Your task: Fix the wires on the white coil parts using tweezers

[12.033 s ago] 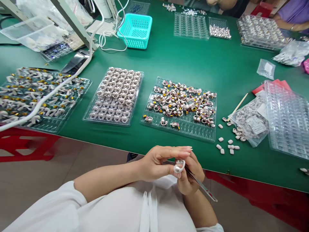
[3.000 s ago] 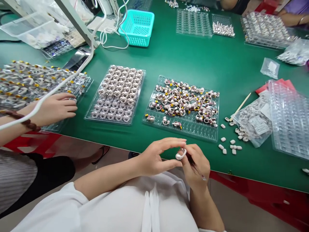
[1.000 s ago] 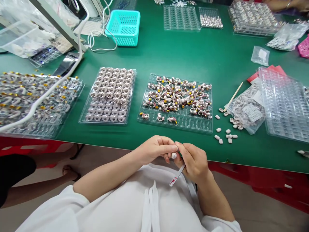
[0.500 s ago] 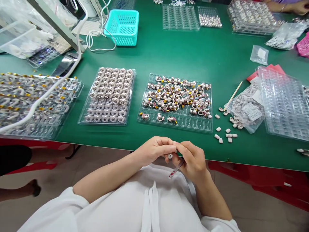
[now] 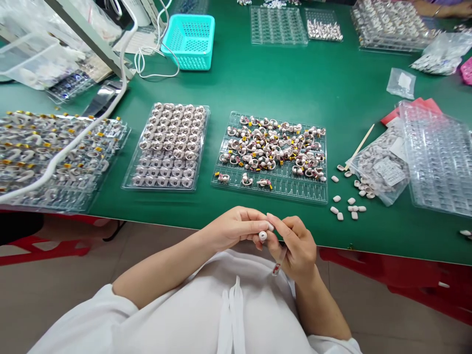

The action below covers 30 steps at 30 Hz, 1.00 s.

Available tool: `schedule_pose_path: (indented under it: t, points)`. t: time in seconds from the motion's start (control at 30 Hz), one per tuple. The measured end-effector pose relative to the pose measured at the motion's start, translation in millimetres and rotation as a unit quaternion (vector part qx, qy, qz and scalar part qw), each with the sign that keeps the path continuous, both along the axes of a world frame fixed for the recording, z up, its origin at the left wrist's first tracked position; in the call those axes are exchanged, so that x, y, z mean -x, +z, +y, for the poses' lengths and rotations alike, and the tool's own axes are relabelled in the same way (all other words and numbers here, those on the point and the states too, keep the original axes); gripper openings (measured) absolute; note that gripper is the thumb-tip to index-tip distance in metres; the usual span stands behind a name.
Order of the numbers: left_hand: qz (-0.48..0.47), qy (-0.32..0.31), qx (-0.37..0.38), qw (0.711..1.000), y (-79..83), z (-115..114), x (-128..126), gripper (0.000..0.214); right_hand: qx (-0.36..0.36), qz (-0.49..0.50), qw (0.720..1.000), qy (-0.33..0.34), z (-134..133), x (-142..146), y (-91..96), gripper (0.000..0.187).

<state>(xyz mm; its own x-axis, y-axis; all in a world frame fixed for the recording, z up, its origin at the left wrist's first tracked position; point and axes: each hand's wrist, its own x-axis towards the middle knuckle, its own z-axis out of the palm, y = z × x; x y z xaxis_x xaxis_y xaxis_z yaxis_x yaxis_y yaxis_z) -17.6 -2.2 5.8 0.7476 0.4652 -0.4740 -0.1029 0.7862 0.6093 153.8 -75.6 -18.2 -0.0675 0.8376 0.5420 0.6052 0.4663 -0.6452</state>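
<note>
My left hand (image 5: 241, 230) is closed in a pinch on a small whitish earphone part (image 5: 263, 236), whose round end with a dark centre sticks out below the fingertips. My right hand (image 5: 298, 248) meets it at the fingertips, its index finger by the top of the part. A thin, flat, see-through strip with red marks (image 5: 277, 267) is held in the right hand's curled fingers and points down. Beyond the hands, a clear tray (image 5: 291, 191) carries a heap of whitish earphone pieces with yellow tabs and reddish wires.
Left lie a filled tray (image 5: 197, 177) and a stacked tray (image 5: 79, 199) under a white cable (image 5: 70, 156). Right are loose whitish caps (image 5: 351, 201), a bag of caps (image 5: 379, 164), a wooden stick (image 5: 361, 142) and empty clear trays (image 5: 435, 162). A turquoise basket (image 5: 195, 61) stands behind.
The right index finger has lifted a little off the earphone part, showing more of it. The strip in the right hand has swung to hang more steeply. The view has shifted slightly.
</note>
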Motion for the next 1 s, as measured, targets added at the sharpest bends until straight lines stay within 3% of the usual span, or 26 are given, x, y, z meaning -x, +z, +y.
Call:
schedule_pose_path:
  t: [0.13,0.47,0.73,1.0]
  points:
    - [0.027,0.004,-0.025,0.999,-2.3,2,2,0.028,-0.021,-0.046,0.999,0.005,2,-4,5.2,0.049]
    - [0.010,-0.061,-0.050,0.997,-6.0,6,7,0.033,-0.026,-0.111,0.993,0.023,1,-3,11.1,0.045]
    - [-0.036,-0.018,0.056,0.998,-9.4,5,5,0.023,-0.001,-0.020,0.999,0.044,1,2,11.2,0.050]
    - [-0.022,-0.010,0.076,0.997,-7.8,4,6,0.025,0.003,0.012,1.000,0.009,-1,10,6.2,0.047]
